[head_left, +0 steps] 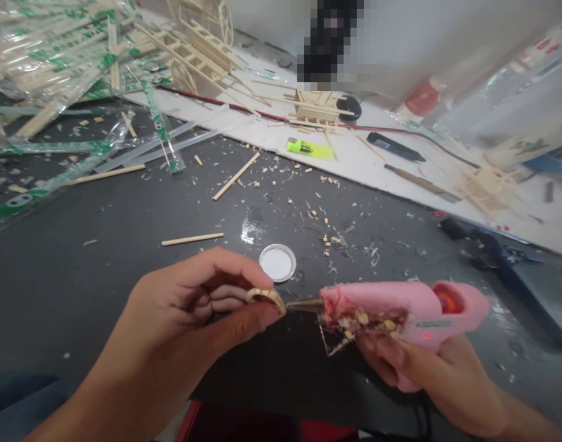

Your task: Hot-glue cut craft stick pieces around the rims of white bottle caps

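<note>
Between thumb and fingers, my left hand (202,307) pinches a small wooden ring (266,298) made of short pieces; part of it is hidden by the fingers. My right hand (437,374) is wrapped round the handle of a pink hot glue gun (377,307), whose red light is on. Its metal nozzle points left and its tip is at the ring's right edge; whether they touch I cannot tell. Wood bits and dried glue cling to the gun's front. Just beyond the ring, a round metal cap (278,263) with a white inside lies on the dark table (124,276).
Wrapped chopsticks (69,55) pile up at the back left, beside clear glue sticks (170,144). Wooden models (315,107) stand on a white board with a lighter (308,148), a marker (396,147) and a knife (421,182). Dark pliers-like tool (515,282) lies right. Wood scraps litter the table.
</note>
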Tool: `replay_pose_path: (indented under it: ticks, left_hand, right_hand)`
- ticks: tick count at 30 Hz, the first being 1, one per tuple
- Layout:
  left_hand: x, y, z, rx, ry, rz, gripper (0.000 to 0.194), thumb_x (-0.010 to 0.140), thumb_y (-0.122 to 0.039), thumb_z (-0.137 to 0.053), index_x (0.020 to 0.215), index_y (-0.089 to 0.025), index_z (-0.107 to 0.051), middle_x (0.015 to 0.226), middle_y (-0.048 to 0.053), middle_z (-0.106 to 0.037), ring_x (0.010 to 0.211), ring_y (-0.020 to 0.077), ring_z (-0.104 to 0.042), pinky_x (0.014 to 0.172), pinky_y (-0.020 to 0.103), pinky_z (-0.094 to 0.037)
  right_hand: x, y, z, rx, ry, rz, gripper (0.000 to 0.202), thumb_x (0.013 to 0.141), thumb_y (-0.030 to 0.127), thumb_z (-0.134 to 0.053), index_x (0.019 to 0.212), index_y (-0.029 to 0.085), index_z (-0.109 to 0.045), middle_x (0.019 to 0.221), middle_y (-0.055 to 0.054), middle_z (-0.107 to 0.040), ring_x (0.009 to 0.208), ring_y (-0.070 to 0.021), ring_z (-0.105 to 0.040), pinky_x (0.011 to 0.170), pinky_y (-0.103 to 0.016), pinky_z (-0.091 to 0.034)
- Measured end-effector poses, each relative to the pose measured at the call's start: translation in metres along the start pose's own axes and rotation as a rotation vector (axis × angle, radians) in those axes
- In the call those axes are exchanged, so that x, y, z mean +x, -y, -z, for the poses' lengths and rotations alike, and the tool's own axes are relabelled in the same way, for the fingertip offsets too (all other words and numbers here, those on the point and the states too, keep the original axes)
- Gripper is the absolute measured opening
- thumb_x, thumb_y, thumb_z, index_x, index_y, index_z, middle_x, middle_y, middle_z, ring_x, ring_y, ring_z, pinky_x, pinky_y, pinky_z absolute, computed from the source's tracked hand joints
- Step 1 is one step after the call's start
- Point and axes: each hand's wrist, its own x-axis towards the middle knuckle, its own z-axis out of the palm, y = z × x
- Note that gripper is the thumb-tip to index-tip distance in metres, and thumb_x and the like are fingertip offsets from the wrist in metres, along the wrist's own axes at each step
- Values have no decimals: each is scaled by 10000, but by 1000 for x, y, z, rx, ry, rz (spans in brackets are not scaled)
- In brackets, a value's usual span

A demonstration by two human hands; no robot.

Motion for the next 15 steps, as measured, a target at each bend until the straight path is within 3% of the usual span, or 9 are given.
replay_pose_path:
  ticks: [15]
  left_hand:
    - [-1,-1,-2,5,-16,-26,148,774,-184,-888,795,-301,-801,699,-79,-805,627,79,-761,582,46,-553]
  right_hand:
    - [-2,0,2,-59,-38,39,535,959,600,-624,606,228,-468,513,29,-434,459,-105,-361,396,-248,-238]
